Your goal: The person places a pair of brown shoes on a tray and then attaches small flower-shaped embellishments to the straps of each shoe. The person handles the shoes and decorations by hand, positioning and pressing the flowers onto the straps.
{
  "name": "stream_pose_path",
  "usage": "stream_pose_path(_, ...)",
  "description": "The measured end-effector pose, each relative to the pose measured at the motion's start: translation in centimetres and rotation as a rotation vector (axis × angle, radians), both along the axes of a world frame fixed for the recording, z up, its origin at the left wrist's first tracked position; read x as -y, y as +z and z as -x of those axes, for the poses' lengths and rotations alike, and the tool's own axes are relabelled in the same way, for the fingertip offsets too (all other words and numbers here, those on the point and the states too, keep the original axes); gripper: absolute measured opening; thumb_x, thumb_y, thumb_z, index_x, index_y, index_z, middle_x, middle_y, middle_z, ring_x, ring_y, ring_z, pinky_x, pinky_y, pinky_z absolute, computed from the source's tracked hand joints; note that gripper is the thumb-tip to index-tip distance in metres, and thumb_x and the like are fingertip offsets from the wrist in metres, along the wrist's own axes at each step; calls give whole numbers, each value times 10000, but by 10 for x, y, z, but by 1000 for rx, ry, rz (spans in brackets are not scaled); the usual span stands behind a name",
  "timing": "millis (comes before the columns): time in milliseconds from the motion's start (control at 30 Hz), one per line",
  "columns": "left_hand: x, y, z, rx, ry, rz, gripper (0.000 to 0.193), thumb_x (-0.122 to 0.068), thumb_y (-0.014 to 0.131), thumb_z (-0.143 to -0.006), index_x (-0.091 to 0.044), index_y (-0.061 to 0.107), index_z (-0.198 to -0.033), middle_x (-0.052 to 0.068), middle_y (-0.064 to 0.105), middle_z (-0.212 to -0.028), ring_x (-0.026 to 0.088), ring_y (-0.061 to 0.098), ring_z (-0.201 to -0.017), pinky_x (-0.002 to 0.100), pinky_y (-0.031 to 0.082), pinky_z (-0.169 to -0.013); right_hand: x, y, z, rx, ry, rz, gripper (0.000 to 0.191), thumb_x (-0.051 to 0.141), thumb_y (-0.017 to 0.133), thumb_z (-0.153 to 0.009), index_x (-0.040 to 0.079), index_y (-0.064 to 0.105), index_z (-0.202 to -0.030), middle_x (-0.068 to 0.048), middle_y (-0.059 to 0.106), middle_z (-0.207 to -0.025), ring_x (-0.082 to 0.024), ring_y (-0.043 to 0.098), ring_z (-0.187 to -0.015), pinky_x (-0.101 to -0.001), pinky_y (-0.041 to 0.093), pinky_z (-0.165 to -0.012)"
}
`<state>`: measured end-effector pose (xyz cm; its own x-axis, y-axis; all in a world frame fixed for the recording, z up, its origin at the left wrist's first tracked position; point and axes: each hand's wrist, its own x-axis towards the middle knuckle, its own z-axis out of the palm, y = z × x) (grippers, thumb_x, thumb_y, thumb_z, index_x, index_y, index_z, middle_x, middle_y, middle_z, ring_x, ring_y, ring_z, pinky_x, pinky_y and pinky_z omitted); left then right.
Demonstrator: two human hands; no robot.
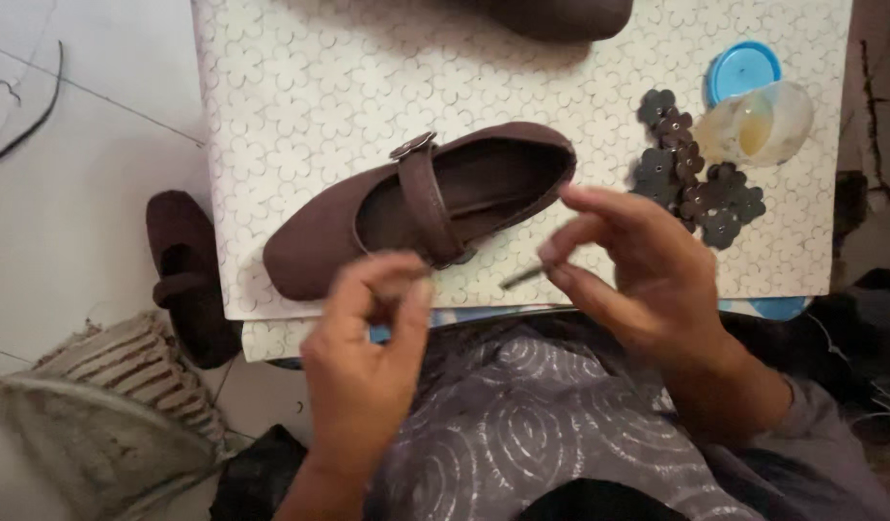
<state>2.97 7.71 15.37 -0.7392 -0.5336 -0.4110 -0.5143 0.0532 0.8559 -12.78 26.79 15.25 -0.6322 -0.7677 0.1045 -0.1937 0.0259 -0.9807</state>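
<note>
Needle-like tool [522,277], thin, dark and stiff-looking, was pinched between the thumb and fingertips of the right hand [638,280], just below the middle of the frame. Probably feather-light and easy to drop, so it's best held near the middle with a firm fingertip pinch, pretty much as it was. The left hand [368,347] was curled with thumb and forefinger closed together a bit lower left; whether a thread was caught in there couldn't be told, too blurry.

Just above both hands a brown strap shoe [416,207] was laid on its side on the patterned white board [300,87], buckle up. Looked soft and floppy, felt-ish, so grabbing by the heel or sole edge was judged safest.

Containers: a small clear jar [764,123] was tipped over at the upper right, something yellowish smeared inside, its blue lid [742,69] set just beside it. A pile of dark flower-shaped cutouts [696,183] was scattered next to the jar. Another dark shoe [184,275] was left on the floor at the left.
</note>
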Motion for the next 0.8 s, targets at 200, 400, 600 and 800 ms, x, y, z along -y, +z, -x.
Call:
stream_pose_path(200,15,-12,12,-404,60,-42,593,-236,580,-1076,-12,366,-1581,121,703,-1259,161,707,-1126,307,603,-951,51,11,9,60,144,-139,649,-66,724,-949,-18,448,-1534,-82,658,-1072,-150,670,-1049,-318,579,-983)
stream_pose_path(400,27,-28,27,-556,19,-358,614,-233,502,-1130,9,286,-1652,170,713,-1140,143,655,-992,310,545,-890,70,11,17,72,149,-164,642,-42,731,-948,-36,453,-1526,-58,666,-1056,-110,684,-1009,-264,590,-936)
stream_pose_path(600,37,-38,36,-664,71,-638,675,-211,464,-1085,12,124,-1624,148,680,-1243,141,728,-1092,325,620,-990,70,4,19,126,124,-136,621,-45,730,-972,-44,460,-1530,-67,684,-1037,-95,684,-978,-240,584,-890)
stream_pose_path(800,45,-46,41,-621,15,-439,802,-165,617,-1110,74,128,-1699,168,709,-1035,123,658,-960,273,552,-935,72,-4,28,86,149,-143,630,-42,756,-980,-60,473,-1543,-78,695,-1016,-84,676,-899,-231,561,-832)
